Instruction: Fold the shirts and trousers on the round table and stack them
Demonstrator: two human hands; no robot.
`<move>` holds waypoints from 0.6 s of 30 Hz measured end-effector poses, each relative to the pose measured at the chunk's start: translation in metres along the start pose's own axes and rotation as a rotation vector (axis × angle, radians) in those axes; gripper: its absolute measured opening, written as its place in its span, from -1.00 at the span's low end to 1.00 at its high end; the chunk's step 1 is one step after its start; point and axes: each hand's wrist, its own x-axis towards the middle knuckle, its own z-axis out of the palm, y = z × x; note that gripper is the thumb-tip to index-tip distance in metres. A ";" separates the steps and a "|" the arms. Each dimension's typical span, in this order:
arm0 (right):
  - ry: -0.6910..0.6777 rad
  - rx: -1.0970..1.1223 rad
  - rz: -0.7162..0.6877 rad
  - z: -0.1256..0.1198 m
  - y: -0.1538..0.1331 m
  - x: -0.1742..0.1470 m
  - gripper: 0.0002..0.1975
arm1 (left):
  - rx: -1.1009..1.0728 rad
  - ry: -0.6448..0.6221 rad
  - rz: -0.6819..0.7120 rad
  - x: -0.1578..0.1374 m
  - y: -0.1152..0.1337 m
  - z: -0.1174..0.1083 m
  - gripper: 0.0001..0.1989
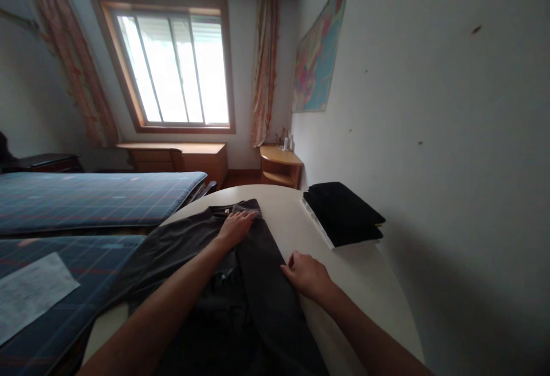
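A dark long-sleeved shirt lies spread on a round cream table, its collar at the far end. Its right side is folded inward, with the sleeve laid lengthwise down the body. My left hand rests on the cloth just below the collar, fingers stretched out and pointing right. At the folded right edge is my right hand, its fingers curled and the thumb side pinching the cloth edge. The near end of the shirt runs out of the picture, and my left forearm hides part of it.
A stack of folded black cloth on a white base sits at the table's right rim, close to the wall. To the left are plaid mattresses, one with a paper sheet. Desks stand by the window.
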 end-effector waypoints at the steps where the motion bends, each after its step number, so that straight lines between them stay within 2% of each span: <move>1: -0.007 -0.004 0.009 0.000 0.000 -0.001 -0.68 | 0.007 -0.022 0.022 0.003 0.003 -0.001 -0.51; 4: -0.012 0.044 -0.022 0.003 -0.001 -0.005 -0.72 | 0.037 -0.088 0.048 0.012 0.013 -0.003 -0.42; 8: 0.036 0.167 -0.157 0.007 -0.003 -0.013 -0.82 | 0.070 -0.163 0.001 0.027 0.025 -0.005 -0.39; 13: 0.048 0.279 -0.290 0.009 -0.005 -0.024 -0.86 | 0.075 -0.177 -0.108 0.045 0.034 -0.008 -0.64; 18: 0.043 0.315 -0.362 0.010 -0.014 -0.033 -0.80 | 0.044 -0.141 -0.157 0.054 0.045 -0.007 -0.66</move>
